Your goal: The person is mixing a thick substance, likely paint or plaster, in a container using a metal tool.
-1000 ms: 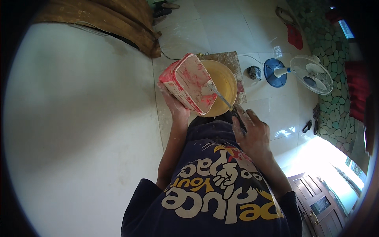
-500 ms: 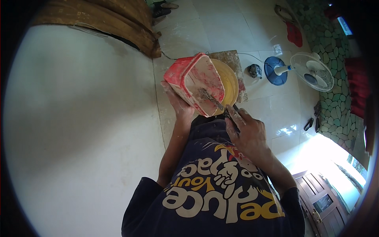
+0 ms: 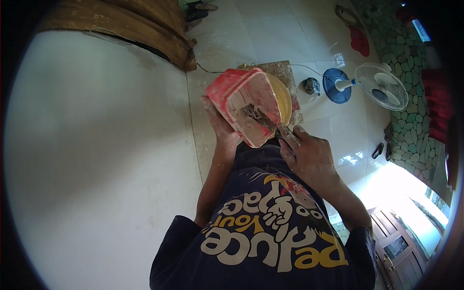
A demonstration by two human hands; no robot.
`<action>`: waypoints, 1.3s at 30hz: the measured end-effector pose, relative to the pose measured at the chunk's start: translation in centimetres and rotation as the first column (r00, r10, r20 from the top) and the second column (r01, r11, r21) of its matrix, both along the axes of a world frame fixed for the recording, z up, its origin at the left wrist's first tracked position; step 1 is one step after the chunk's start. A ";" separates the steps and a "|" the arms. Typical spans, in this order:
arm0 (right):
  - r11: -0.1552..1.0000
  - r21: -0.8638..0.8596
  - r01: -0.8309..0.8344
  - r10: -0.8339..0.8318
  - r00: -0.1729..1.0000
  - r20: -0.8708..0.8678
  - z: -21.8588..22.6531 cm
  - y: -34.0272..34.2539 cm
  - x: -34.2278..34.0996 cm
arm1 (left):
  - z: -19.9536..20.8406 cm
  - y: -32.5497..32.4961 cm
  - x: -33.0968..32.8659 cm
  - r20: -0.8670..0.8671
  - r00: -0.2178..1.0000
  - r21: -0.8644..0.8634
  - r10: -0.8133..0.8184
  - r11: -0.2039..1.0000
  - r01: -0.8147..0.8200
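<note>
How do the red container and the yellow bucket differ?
The red container is boxy with rounded corners, while the yellow bucket has a round rim. The red container is tilted in the left hand; the yellow bucket stands beneath, partly hidden by it. Both are open-topped.

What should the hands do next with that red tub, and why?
Perhaps the right hand should draw the scraper along the tub's inside: the scraper is in there, pale smears coat the walls, and the left hand holds the red tub tilted.
</note>
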State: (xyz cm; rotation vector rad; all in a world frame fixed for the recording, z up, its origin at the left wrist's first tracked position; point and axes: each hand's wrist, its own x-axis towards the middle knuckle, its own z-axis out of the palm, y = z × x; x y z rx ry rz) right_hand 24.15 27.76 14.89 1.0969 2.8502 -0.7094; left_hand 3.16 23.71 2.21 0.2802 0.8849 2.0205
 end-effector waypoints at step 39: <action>0.902 0.121 -0.414 0.393 0.905 0.163 3.3 3.9 1.3 | 3.1 0.1 1.1 -0.094 0.995 -0.133 -0.032 0.991 0.019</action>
